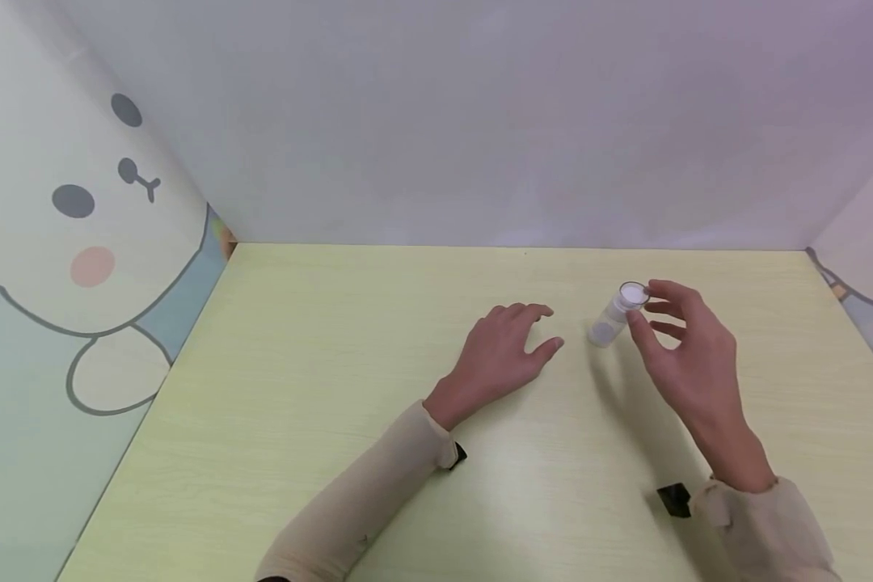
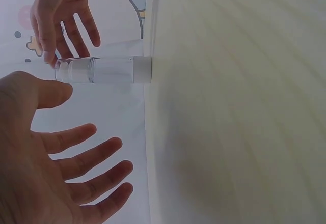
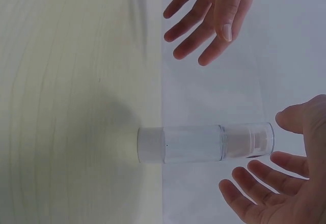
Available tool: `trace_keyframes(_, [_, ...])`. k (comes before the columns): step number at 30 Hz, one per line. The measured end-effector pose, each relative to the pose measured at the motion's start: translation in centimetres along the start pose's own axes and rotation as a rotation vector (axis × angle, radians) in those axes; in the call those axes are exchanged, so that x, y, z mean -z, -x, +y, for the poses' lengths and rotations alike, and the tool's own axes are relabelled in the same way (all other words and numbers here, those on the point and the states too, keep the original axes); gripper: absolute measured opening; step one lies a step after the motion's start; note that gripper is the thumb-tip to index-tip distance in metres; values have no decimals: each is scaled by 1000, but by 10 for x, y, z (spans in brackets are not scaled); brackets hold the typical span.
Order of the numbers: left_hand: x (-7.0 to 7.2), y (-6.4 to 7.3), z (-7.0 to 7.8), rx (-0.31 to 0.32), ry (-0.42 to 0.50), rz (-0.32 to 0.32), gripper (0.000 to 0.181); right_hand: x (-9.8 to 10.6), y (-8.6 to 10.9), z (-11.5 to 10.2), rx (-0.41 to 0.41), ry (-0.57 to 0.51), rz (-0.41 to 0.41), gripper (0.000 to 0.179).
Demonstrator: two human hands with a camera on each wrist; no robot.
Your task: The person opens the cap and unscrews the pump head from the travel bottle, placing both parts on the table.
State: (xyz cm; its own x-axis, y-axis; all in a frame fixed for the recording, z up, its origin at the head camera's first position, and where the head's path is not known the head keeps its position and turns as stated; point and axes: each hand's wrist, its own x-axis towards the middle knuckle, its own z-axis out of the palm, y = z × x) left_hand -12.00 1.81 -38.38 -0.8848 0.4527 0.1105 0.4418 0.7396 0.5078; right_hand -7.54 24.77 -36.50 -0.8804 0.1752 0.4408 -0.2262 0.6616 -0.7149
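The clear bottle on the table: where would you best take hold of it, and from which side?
Probably round the straight middle of the clear bottle, below the cap, coming in level from the person's right and pressing on opposite sides. It stands upright on the table with its round sides exposed; the right hand is at cap height, closer than the left hand.

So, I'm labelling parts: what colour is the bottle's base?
Base: white, shown best in the right wrist view.
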Motion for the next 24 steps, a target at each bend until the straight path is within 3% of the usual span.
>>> trace_keyframes(24, [-20,-17,15,-47,-46,-22,46,-6,-7,1,41,10,-9,44])
